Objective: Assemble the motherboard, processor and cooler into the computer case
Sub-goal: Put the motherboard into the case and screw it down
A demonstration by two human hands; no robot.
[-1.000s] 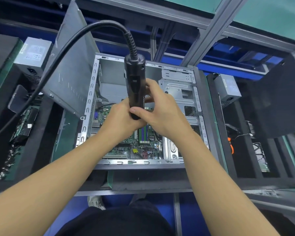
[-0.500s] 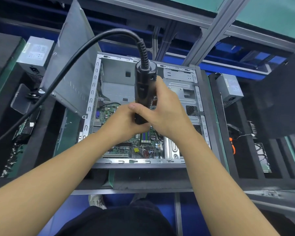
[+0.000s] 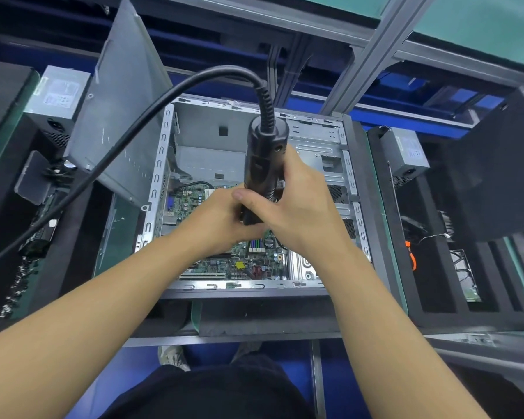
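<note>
On the dark counter [image 3: 270, 319], the open computer case [image 3: 206, 134] is lying with the green motherboard [image 3: 212, 264] sitting inside it. The left hand [image 3: 215, 219] and the right hand [image 3: 303, 213] are both gripping a black screwdriver [image 3: 262, 164], holding it upright above the motherboard.

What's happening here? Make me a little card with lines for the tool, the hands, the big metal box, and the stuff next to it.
Tool: black electric screwdriver, upright, with a thick cable arching off to the left
Hands: right hand grips its body; left hand holds its lower end
Box: open computer case, lying flat
Inside: green motherboard on the case floor
Beside it: grey side panel leaning at the left; left power supply; right power supply
</note>
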